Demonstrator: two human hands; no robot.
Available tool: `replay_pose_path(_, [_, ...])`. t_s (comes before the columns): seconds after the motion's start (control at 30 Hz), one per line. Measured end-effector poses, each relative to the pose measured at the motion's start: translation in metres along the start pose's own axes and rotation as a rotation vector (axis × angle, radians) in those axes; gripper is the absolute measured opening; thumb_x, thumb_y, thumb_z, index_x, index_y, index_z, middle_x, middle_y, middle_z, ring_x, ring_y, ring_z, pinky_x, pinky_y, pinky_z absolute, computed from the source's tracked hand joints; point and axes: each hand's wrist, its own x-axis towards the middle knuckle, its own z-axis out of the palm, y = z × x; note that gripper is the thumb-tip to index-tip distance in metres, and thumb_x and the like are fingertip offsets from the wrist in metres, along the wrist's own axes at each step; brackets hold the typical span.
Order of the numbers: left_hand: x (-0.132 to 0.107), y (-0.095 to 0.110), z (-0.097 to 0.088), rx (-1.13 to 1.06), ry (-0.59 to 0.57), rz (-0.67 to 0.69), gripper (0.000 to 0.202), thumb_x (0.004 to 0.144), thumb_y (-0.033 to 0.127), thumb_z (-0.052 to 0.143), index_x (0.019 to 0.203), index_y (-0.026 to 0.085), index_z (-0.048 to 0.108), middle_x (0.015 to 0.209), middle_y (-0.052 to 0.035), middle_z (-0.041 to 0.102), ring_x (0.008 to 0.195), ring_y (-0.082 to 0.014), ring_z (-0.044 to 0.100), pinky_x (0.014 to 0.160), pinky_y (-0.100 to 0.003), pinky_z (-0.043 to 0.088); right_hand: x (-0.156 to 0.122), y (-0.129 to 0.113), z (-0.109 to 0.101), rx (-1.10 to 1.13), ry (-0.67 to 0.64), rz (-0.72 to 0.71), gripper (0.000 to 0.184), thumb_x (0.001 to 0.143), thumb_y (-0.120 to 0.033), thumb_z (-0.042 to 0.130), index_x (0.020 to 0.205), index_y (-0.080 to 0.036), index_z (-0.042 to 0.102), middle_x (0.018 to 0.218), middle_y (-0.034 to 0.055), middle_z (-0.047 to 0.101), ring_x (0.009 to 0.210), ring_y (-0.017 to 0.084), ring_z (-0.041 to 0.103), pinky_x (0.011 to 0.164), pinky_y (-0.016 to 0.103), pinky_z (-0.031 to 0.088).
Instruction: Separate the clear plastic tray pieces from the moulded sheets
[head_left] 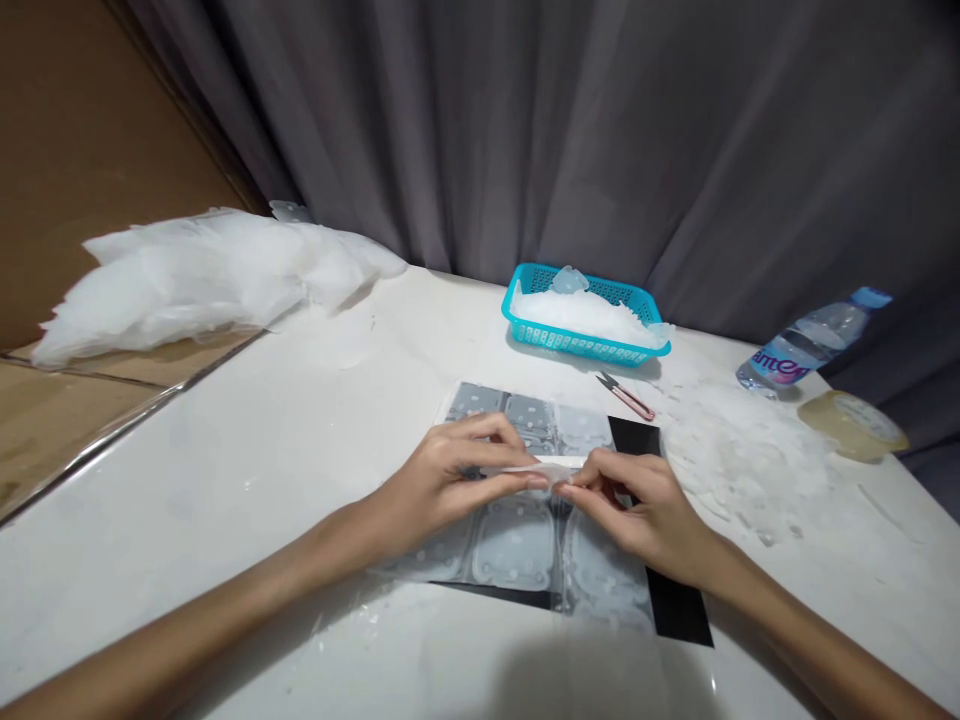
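My left hand [457, 475] and my right hand [637, 505] meet over a clear plastic sheet [517, 540] of moulded, rounded-square pieces. The sheet lies on a black mat [679, 600] in the middle of the white table [247, 470]. Both hands pinch a thin translucent strip [547, 468] between thumb and fingertips, just above the sheet. The left fingers curl over the strip's left end, and the right fingers close on its right end.
A turquoise basket [585, 340] holding clear plastic pieces stands behind the sheet. Small pink snips [626, 396] lie in front of it. Plastic scraps [739, 455] litter the right side, near a water bottle [810, 342] and a tape roll [855, 424]. A heap of clear sheets [202, 275] sits at the back left.
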Motion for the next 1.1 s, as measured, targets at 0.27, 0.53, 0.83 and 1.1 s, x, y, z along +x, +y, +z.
replay_pose_path(0.27, [-0.003,0.002,0.008,-0.017,0.004,0.002,0.011,0.094,0.020,0.077,0.101,0.018,0.085,0.084,-0.0051,0.071,0.078,-0.0149,0.067,0.069,-0.025,0.053,-0.005,0.009,0.014,0.028,-0.060,-0.009,0.023,0.100,-0.021,0.062,0.078,-0.020,0.057,0.064,-0.0042,0.051,0.057,0.010,0.043,0.058,0.024,0.035])
replay_pose_path(0.53, [-0.009,-0.002,0.008,0.060,-0.069,0.005,0.014,0.097,0.019,0.073,0.106,0.020,0.083,0.092,-0.0046,0.071,0.089,-0.0157,0.066,0.081,-0.027,0.050,-0.010,0.013,0.024,-0.058,0.107,-0.146,0.031,0.095,-0.033,0.074,0.080,-0.022,0.050,0.064,-0.0095,0.035,0.050,0.007,0.034,0.051,0.021,0.031])
replay_pose_path(0.83, [-0.010,-0.002,0.009,0.013,-0.112,-0.049,0.015,0.099,0.023,0.070,0.110,0.017,0.078,0.097,-0.0048,0.069,0.091,-0.0152,0.066,0.083,-0.026,0.050,-0.014,0.010,0.029,-0.170,0.218,-0.339,0.008,0.106,-0.019,0.056,0.101,-0.018,0.061,0.074,-0.0006,0.069,0.058,0.011,0.063,0.060,0.022,0.047])
replay_pose_path(1.1, [-0.006,-0.003,0.009,0.013,-0.098,-0.046,0.014,0.097,0.027,0.074,0.106,0.016,0.076,0.096,-0.0044,0.068,0.088,-0.0154,0.065,0.080,-0.027,0.050,-0.019,0.012,0.032,-0.223,0.286,-0.334,0.005,0.106,-0.016,0.056,0.104,-0.019,0.060,0.071,-0.0008,0.068,0.054,0.011,0.063,0.057,0.023,0.047])
